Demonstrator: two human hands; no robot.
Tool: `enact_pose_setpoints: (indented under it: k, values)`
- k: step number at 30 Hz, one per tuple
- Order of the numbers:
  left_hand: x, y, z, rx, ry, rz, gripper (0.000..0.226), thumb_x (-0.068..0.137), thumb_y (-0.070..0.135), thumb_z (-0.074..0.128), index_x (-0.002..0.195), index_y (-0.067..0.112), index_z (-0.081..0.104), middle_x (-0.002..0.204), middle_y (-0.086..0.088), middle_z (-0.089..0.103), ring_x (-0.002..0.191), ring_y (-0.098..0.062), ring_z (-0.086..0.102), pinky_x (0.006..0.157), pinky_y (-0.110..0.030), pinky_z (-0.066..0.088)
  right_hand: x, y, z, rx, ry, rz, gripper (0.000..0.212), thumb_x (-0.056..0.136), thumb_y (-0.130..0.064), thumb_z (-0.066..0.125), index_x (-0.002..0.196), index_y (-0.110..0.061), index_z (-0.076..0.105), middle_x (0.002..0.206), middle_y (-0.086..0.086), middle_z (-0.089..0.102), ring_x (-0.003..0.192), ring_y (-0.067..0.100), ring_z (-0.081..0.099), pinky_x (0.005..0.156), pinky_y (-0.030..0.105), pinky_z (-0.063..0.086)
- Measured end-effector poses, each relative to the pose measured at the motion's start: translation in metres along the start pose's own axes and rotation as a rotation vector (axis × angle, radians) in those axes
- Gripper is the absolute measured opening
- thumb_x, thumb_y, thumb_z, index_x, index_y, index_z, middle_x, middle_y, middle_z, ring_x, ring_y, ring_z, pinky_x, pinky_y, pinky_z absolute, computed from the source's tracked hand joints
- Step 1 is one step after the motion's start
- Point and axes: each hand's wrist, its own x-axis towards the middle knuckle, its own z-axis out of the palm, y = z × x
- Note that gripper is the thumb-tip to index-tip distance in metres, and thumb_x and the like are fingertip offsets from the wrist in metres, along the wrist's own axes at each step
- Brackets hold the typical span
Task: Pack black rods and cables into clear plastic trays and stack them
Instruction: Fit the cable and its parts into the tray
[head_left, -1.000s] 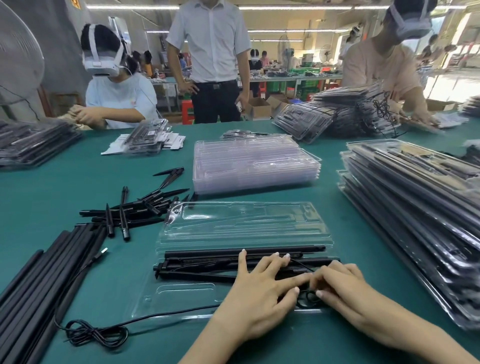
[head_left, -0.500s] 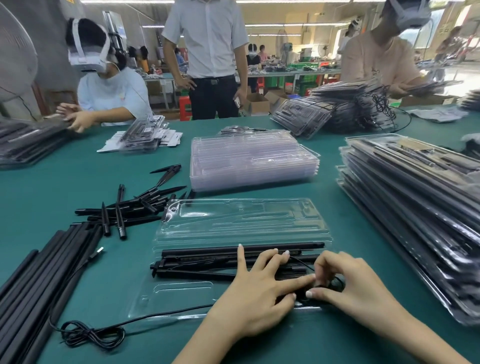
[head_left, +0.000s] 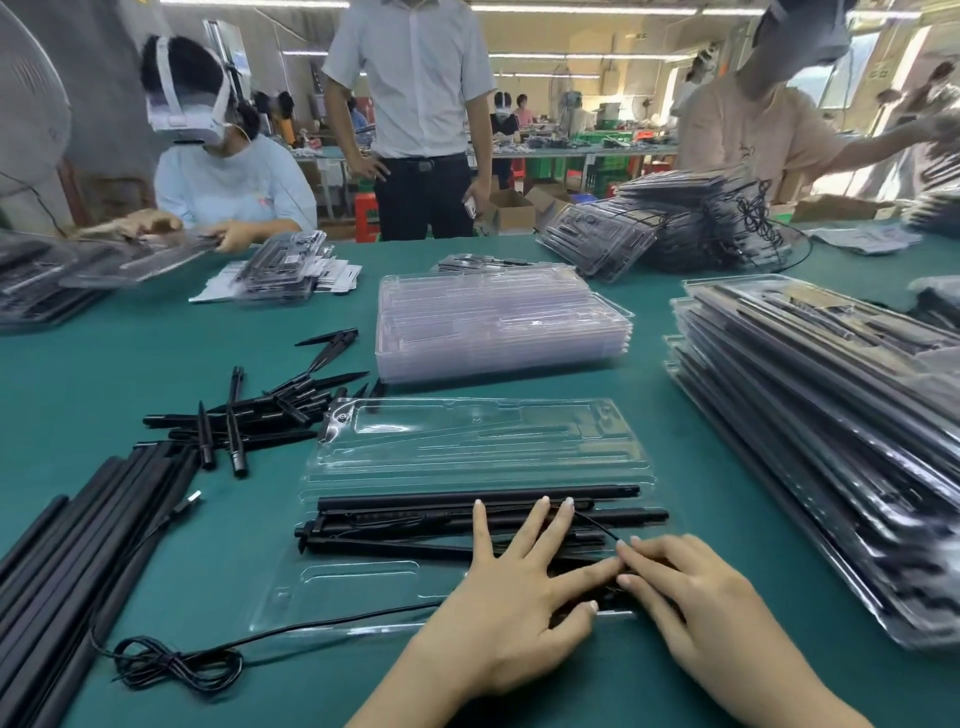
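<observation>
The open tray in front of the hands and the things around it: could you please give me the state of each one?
Open tray: lid folded back, black rods lying in its base.
Left hand: fingers spread flat, pressing the rods.
Right hand: fingertips working a thin cable at the tray's right end.
Empty tray stack: nested, unfilled.
Packed tray stack: filled, piled.
Loose cable: coiled on the table.

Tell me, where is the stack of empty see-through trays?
In the head view, the stack of empty clear plastic trays sits mid-table on the green table, just beyond the open clear tray, right of the loose black pointed rods.
</observation>
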Motion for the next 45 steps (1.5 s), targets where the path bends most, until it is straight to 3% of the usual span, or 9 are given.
enact_pose_setpoints:
  k: [4, 9, 14, 17, 22, 26, 30, 37, 45]
  values:
    - [0.0, 0.0, -0.001, -0.081, 0.016, -0.025, 0.048, 0.099, 0.047, 0.025, 0.145, 0.049, 0.011, 0.158, 0.012, -0.019, 0.14, 0.0, -0.028, 0.106, -0.059, -0.026, -0.001, 0.0, -0.005, -0.086, -0.019, -0.032, 0.032, 0.095, -0.032, 0.05, 0.094, -0.014, 0.077, 0.086, -0.008, 0.071, 0.073, 0.012, 0.068, 0.059, 0.018, 0.053]
    - [0.006, 0.003, -0.004, -0.14, -0.012, -0.117, 0.057, 0.095, 0.06, 0.008, 0.149, 0.046, -0.005, 0.157, 0.019, -0.014, 0.136, 0.006, -0.028, 0.106, -0.056, -0.028, 0.0, -0.003, 0.0, -0.192, 0.04, -0.091, 0.071, 0.102, -0.037, 0.013, 0.091, -0.009, 0.078, 0.083, -0.003, 0.071, 0.067, 0.015, 0.066, 0.066, 0.024, 0.051]
    - [0.021, 0.014, 0.0, -0.098, 0.078, -0.221, 0.045, 0.1, 0.052, 0.014, 0.145, 0.053, 0.015, 0.159, 0.015, 0.009, 0.145, -0.003, -0.006, 0.105, -0.058, -0.026, 0.002, 0.004, -0.003, 0.082, -0.085, 0.159, 0.013, 0.087, -0.02, 0.067, 0.091, -0.027, 0.078, 0.084, -0.012, 0.064, 0.078, 0.009, 0.064, 0.068, 0.03, 0.045]
    - [0.028, 0.016, 0.0, -0.138, 0.093, -0.241, 0.042, 0.102, 0.044, 0.026, 0.144, 0.053, 0.024, 0.158, 0.018, 0.01, 0.146, -0.004, -0.007, 0.104, -0.06, -0.025, 0.01, 0.01, -0.007, 0.332, -0.162, 0.358, 0.014, 0.078, -0.022, 0.078, 0.089, -0.031, 0.078, 0.081, -0.016, 0.066, 0.08, 0.002, 0.063, 0.077, 0.028, 0.048]
    - [0.027, 0.02, 0.006, -0.088, 0.098, -0.235, 0.047, 0.101, 0.051, 0.019, 0.147, 0.051, 0.011, 0.157, 0.022, -0.01, 0.143, -0.006, -0.022, 0.097, -0.054, -0.037, 0.007, 0.001, -0.003, -0.07, -0.137, 0.141, 0.024, 0.063, -0.013, 0.088, 0.08, -0.025, 0.077, 0.069, -0.013, 0.067, 0.062, 0.016, 0.064, 0.056, 0.029, 0.055]
    - [0.03, 0.023, 0.006, 0.035, 0.051, -0.216, 0.052, 0.101, 0.052, 0.014, 0.149, 0.046, -0.004, 0.156, 0.016, -0.021, 0.138, -0.013, -0.034, 0.094, -0.059, -0.037, -0.001, 0.005, 0.008, -0.162, 0.058, -0.062, 0.011, 0.084, -0.016, 0.063, 0.084, -0.015, 0.075, 0.075, -0.007, 0.064, 0.072, 0.01, 0.048, 0.06, 0.022, 0.042]
    - [0.034, 0.025, 0.002, 0.068, -0.008, -0.211, 0.052, 0.103, 0.044, 0.013, 0.15, 0.04, -0.009, 0.155, 0.012, -0.026, 0.139, -0.017, -0.034, 0.094, -0.061, -0.032, -0.01, 0.005, 0.003, -0.182, 0.011, -0.118, 0.07, 0.101, -0.038, 0.011, 0.102, -0.006, 0.074, 0.091, 0.002, 0.071, 0.081, 0.013, 0.049, 0.069, 0.028, 0.033]
    - [0.036, 0.031, 0.005, -0.008, 0.015, -0.25, 0.05, 0.103, 0.039, 0.016, 0.15, 0.042, 0.0, 0.157, 0.012, -0.021, 0.142, -0.013, -0.027, 0.098, -0.064, -0.029, -0.017, -0.011, 0.0, -0.21, 0.065, -0.112, 0.049, 0.1, -0.038, 0.014, 0.126, -0.011, 0.045, 0.11, 0.001, 0.071, 0.078, 0.013, 0.056, 0.071, 0.024, 0.033]
    - [0.034, 0.027, 0.011, 0.012, 0.099, -0.203, 0.047, 0.103, 0.042, 0.018, 0.149, 0.044, 0.009, 0.159, 0.012, -0.014, 0.144, -0.013, -0.023, 0.095, -0.063, -0.032, 0.02, -0.005, -0.018, 0.028, 0.075, 0.06, 0.033, 0.091, -0.038, 0.037, 0.105, -0.032, 0.067, 0.095, -0.016, 0.068, 0.088, -0.002, 0.048, 0.07, 0.026, 0.026]
